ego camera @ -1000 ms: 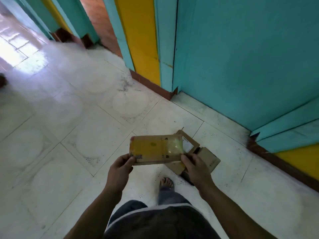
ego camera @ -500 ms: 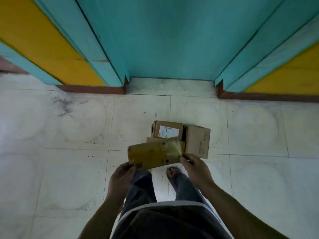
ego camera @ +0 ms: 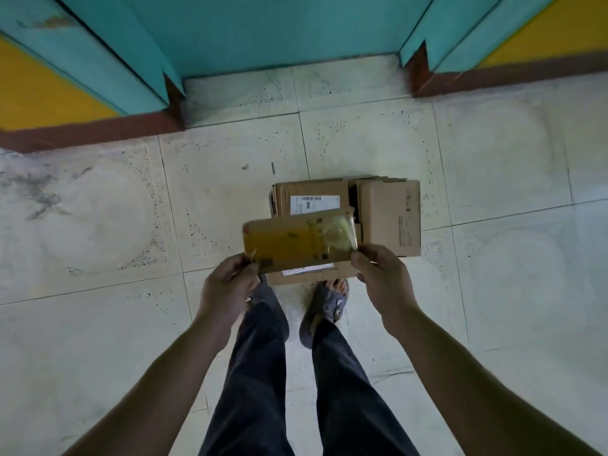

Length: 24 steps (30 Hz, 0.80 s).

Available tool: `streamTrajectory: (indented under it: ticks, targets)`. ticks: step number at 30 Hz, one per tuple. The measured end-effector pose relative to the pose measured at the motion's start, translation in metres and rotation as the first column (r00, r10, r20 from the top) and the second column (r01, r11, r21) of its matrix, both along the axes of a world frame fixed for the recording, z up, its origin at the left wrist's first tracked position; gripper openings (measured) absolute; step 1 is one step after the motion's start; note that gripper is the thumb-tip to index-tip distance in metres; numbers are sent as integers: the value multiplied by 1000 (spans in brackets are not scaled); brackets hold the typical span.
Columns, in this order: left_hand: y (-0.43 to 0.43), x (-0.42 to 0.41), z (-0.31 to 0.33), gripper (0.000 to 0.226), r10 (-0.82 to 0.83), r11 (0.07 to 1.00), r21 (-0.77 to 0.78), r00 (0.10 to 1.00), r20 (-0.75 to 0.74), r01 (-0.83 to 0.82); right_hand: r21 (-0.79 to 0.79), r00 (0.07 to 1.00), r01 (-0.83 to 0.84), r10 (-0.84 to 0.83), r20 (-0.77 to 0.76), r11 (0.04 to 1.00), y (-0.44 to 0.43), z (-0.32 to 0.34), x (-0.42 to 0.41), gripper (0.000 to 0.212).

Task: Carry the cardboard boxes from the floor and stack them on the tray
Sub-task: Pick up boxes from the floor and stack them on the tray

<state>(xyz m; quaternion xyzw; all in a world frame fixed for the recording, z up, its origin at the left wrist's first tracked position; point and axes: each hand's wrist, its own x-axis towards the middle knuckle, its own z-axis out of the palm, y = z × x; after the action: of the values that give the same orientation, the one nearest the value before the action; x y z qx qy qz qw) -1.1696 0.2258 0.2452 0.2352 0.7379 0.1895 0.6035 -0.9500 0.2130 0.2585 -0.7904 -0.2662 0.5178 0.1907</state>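
Both hands hold a flat cardboard box [ego camera: 296,246], wrapped in yellow tape, roughly level in the air. The left hand [ego camera: 230,286] pinches its near left corner, and the right hand [ego camera: 386,278] grips its near right corner with curled fingers. Below it on the tiled floor [ego camera: 98,225] lie what look like three more cardboard boxes [ego camera: 390,218], packed together just ahead of a sandalled foot [ego camera: 332,301].

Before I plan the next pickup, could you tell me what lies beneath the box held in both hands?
Beneath the held box lie three boxes: a labelled box, a plain box at its right, and a nearer box, mostly covered. What they rest on is hidden.
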Motion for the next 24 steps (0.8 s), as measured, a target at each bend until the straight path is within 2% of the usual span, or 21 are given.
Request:
streamTrajectory:
  ticks: [7,13,24]
  targets:
    - [39,34,-90,14,-36,999,-16,999,1,36,0,999,44,-44,-12,999,20,-91,25,26]
    - [62,51,-145,21,-117,992,-54,993,-17,116,-4,996,68,-68,-54,998,34,-140,45,23]
    - [73,66,-175,27,-258,964,-89,959,-114,249,-42,993,42,-46,-110,998,35,-158,51,6]
